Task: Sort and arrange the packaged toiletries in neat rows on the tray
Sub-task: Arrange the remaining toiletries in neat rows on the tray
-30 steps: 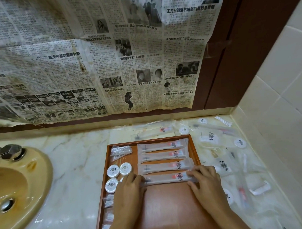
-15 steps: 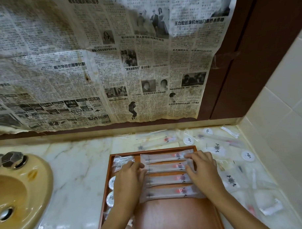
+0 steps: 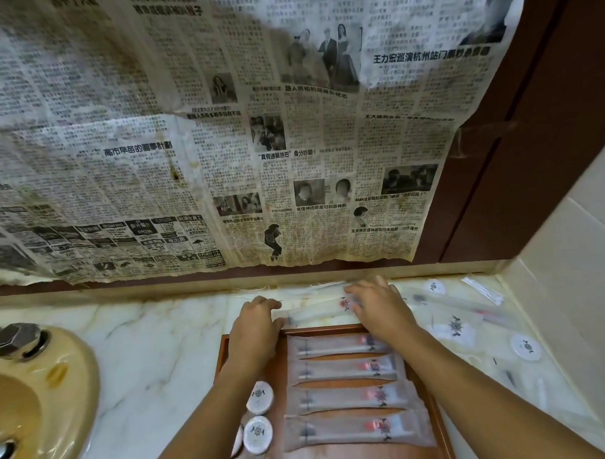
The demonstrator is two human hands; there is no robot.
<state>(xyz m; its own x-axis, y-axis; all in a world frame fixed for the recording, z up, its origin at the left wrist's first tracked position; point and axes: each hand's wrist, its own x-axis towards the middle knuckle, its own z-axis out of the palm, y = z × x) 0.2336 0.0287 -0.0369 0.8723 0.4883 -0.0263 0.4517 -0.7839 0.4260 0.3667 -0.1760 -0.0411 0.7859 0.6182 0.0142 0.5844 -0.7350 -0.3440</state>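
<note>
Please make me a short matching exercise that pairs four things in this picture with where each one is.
Things:
1. tray
2. sink
3. newspaper
4. round tins

Places:
A. on the wall
B. on the tray's left side
C. far left, set in the counter
D. on the counter, under both forearms

Pairs: 1-D, 2-C, 3-A, 4-B

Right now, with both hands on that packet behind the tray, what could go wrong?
1. Both the left hand and right hand take the long packet off the counter; bringing it in could nudge the four packets already in rows.
2. The tray's free space is nearest the person, so the forearms must cross that row.
</note>
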